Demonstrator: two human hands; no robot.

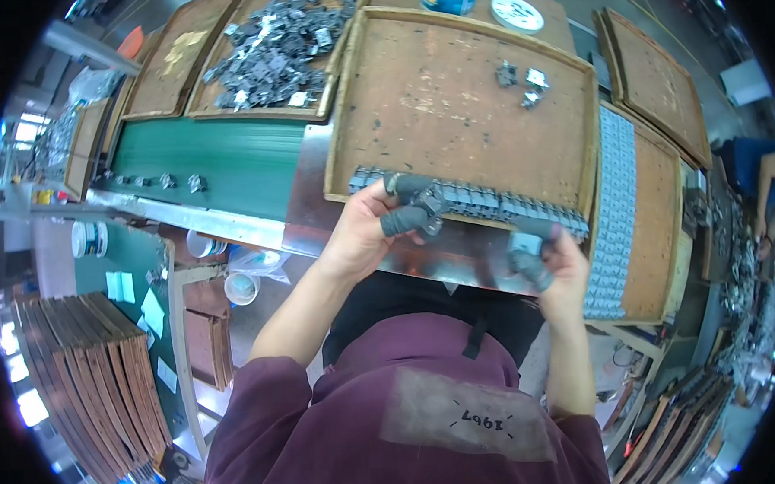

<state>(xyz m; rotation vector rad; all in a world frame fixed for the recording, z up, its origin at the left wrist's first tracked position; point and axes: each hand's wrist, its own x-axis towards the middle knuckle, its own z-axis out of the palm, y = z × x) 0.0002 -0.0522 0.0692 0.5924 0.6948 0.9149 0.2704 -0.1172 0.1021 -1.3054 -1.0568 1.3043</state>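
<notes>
1. Two hands work at the near edge of a wooden tray [450, 92], where I see a row of small grey metal parts [481, 205]
2. My left hand [365, 230] has its capped fingers [406, 219] closed on one part in that row
3. My right hand [554, 265] pinches the row's right end
4. Three loose parts [523, 85] lie further back on the tray

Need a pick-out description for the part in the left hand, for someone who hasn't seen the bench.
Start at the big wooden tray in the middle, the one with a row of small grey metal parts along its near edge. At that row's left end, the left hand pinches one grey part between grey-capped fingertips. It alone is lifted out of line.
</notes>
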